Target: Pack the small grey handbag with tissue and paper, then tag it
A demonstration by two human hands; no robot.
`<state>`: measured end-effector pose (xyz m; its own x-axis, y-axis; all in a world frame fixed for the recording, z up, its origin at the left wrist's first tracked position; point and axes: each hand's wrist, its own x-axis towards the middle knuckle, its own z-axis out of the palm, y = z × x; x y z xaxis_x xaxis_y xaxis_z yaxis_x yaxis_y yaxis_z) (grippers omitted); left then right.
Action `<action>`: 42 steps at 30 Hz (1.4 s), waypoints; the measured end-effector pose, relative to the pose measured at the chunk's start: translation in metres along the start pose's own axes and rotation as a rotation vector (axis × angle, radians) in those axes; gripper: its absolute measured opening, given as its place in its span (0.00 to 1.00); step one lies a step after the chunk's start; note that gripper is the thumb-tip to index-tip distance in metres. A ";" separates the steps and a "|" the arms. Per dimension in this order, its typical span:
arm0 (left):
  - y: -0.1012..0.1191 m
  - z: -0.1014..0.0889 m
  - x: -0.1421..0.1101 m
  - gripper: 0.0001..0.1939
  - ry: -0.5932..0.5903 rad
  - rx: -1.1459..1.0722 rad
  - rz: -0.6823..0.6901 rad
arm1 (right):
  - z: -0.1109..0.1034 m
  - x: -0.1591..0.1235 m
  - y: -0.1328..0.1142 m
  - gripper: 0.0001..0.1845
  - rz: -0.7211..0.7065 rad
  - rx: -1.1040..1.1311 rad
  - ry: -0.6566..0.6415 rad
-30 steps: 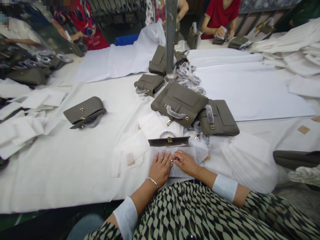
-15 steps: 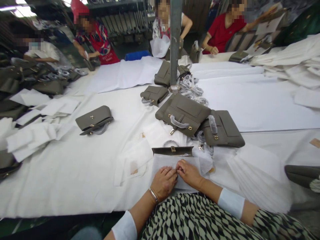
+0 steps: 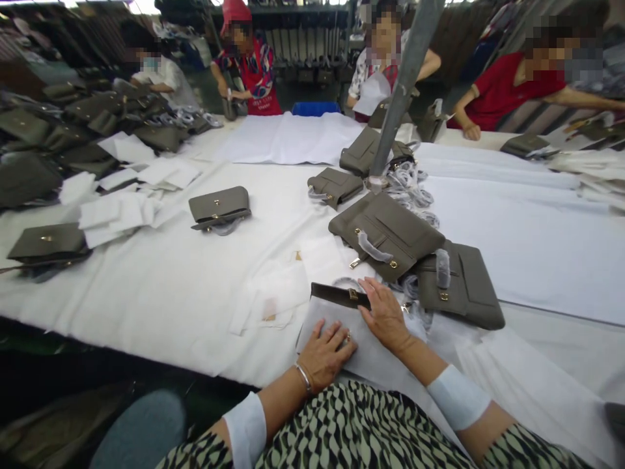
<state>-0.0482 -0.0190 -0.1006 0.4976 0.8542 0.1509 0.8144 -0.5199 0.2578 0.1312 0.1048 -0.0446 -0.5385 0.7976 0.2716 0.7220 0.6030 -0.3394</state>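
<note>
Close to my body lies a grey-brown handbag (image 3: 332, 294) with a gold clasp, most of it covered by a thin white sheet (image 3: 317, 319). My left hand (image 3: 326, 355) rests on the sheet with its fingers spread. At the bag's right end, my right hand (image 3: 385, 312) is open, its fingers lying across the uncovered dark edge beside the clasp. The bag's handle shows as a loop behind that edge. Beyond my right hand are two larger bags, one (image 3: 390, 228) overlapping another (image 3: 456, 283), both with wrapped handles.
A grey metal post (image 3: 403, 91) rises from the table beside coiled wrapped straps (image 3: 407, 185). Single bags (image 3: 222, 207) lie to the left, near loose white sheets (image 3: 120, 212) and a heap of bags (image 3: 97, 117). More white sheets (image 3: 532, 384) are stacked at right. Several people work across the table.
My right hand has moved from pinching near my left hand to the bag's far right edge, fingers opened. My left hand's fingers have spread. The view has swung left.
</note>
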 end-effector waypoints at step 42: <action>0.006 -0.023 0.006 0.17 -0.092 0.014 -0.070 | 0.022 -0.053 -0.005 0.18 -0.190 0.226 -0.192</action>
<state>-0.0472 -0.0166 -0.0762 0.4645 0.8845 0.0448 0.8516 -0.4600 0.2515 0.1465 0.0602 -0.0768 -0.7414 0.6459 0.1818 0.4980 0.7113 -0.4960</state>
